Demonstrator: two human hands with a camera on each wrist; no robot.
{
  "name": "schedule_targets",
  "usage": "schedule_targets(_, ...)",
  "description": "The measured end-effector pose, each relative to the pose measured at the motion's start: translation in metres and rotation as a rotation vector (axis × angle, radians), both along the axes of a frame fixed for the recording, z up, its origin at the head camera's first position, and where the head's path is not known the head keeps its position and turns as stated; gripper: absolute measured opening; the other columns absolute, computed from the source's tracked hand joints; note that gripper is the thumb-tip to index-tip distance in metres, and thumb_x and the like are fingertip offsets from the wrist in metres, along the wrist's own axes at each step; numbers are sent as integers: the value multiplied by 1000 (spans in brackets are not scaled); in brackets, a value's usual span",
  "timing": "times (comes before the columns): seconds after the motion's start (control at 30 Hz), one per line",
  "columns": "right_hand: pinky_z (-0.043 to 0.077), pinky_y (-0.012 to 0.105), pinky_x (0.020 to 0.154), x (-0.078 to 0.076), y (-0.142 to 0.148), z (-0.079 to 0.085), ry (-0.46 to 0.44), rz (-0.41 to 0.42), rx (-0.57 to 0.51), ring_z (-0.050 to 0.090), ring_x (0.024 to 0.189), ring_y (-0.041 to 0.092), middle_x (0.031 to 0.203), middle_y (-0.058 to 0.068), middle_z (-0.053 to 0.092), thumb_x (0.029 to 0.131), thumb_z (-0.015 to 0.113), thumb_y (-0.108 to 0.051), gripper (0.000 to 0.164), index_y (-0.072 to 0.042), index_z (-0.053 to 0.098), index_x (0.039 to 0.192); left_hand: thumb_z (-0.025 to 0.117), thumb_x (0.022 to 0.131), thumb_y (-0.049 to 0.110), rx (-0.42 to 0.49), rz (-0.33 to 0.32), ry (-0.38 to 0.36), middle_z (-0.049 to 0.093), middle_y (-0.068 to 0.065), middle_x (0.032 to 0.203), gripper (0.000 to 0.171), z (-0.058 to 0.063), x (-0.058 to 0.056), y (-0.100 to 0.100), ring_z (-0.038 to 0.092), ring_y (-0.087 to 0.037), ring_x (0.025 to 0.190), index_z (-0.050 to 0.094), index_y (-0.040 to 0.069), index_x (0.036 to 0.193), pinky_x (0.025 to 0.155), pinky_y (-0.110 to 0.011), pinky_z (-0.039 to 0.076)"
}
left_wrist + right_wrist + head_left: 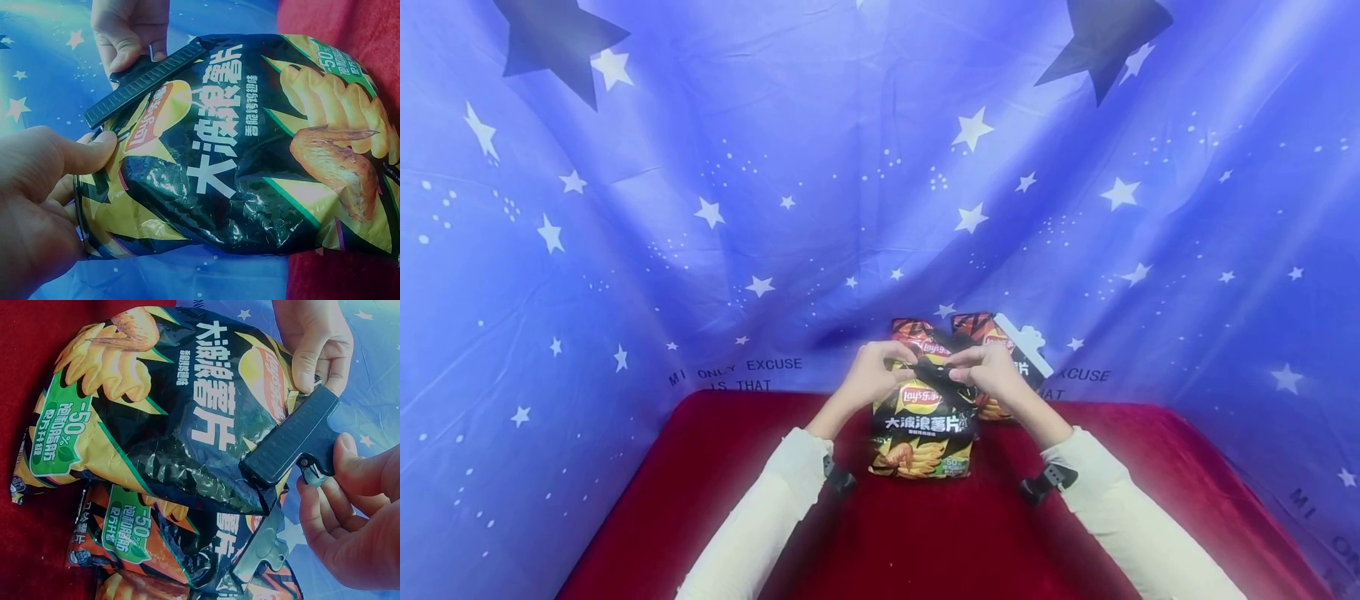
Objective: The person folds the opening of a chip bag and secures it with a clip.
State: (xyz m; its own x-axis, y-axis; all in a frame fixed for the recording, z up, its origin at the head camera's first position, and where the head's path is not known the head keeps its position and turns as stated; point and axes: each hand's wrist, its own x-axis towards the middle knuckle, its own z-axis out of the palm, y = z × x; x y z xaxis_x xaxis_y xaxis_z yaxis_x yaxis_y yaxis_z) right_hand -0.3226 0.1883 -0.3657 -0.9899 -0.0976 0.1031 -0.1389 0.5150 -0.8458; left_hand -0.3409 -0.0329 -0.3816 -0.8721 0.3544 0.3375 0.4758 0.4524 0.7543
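A black and yellow Lay's potato chip bag stands in front of me, printed with a chicken wing and ridged chips. My left hand pinches its top edge at one corner, thumb on the front. Across the top of the bag lies a wide black clip, its jaws over the edge. Thumb and fingers of my right hand pinch the clip's handles. In the head view both hands meet at the bag's top, and the fingers partly hide the clip.
Behind are two red and black chip bags, one at the back left and one at the back right. A white clip sits on the right one. Red cloth covers the table; a blue star-printed curtain hangs behind.
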Motion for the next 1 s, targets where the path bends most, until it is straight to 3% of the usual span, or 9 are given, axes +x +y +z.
schedule_targets(0.17, 54, 22, 73, -1, 1, 0, 4, 10, -1, 69, 84, 16, 104, 26, 75, 85, 74, 1, 33, 10, 70, 116, 77, 85, 1, 17, -17, -18, 76, -6, 113, 23, 1, 0, 0, 70, -25, 109, 75, 10, 105, 100, -44, 54)
schedule_targets(0.27, 56, 25, 76, -1, 2, 0, 7, 22, 2, 70, 85, 18, 104, 27, 75, 85, 74, 2, 33, 11, 70, 117, 77, 85, 2, 15, -27, -34, 76, -6, 116, 26, 3, 0, -1, 69, -26, 111, 75, 11, 109, 101, -45, 54)
schedule_targets(0.37, 60, 32, 81, -1, 2, -1, 12, 38, 11, 71, 88, 21, 105, 27, 75, 86, 74, 1, 33, 11, 69, 117, 76, 86, 2, -9, -37, -42, 76, -7, 116, 28, 4, 1, -3, 69, -23, 107, 75, 11, 113, 94, -38, 56)
schedule_targets(0.47, 61, 36, 84, -1, 2, -2, 12, 48, 14, 72, 89, 23, 106, 27, 74, 86, 74, 1, 33, 10, 69, 117, 76, 86, 2, -24, -48, -56, 76, -9, 117, 30, 5, 1, -4, 70, -16, 84, 75, 10, 116, 74, -28, 58)
schedule_targets(0.57, 60, 34, 81, -2, 2, -3, 9, 53, 13, 72, 88, 23, 107, 27, 74, 87, 74, 0, 32, 10, 69, 117, 76, 87, 2, -26, -58, -79, 75, -12, 119, 31, 6, 1, -5, 59, -10, 57, 74, 9, 117, 54, -22, 52)
schedule_targets(0.73, 62, 33, 78, -1, 2, -3, 25, 69, 24, 74, 87, 28, 107, 29, 74, 87, 73, 1, 32, 11, 69, 117, 78, 86, 6, -73, -57, -72, 74, -11, 123, 36, 7, 2, -6, 53, -7, 50, 74, 13, 122, 64, -24, 55)
schedule_targets(0.83, 62, 38, 76, 0, 2, -3, 36, 77, 39, 74, 86, 28, 106, 29, 74, 88, 73, 1, 31, 11, 69, 117, 80, 86, 11, -103, -54, -55, 74, -9, 124, 39, 8, 3, -6, 50, -9, 50, 73, 15, 124, 75, -28, 56)
schedule_targets(1.0, 62, 40, 77, 0, 2, -2, 31, 82, 41, 73, 86, 27, 107, 28, 74, 89, 73, -1, 32, 10, 69, 118, 83, 85, 20, -112, -43, -23, 75, -6, 122, 40, 9, 3, -4, 70, -17, 94, 74, 14, 124, 98, -38, 55)
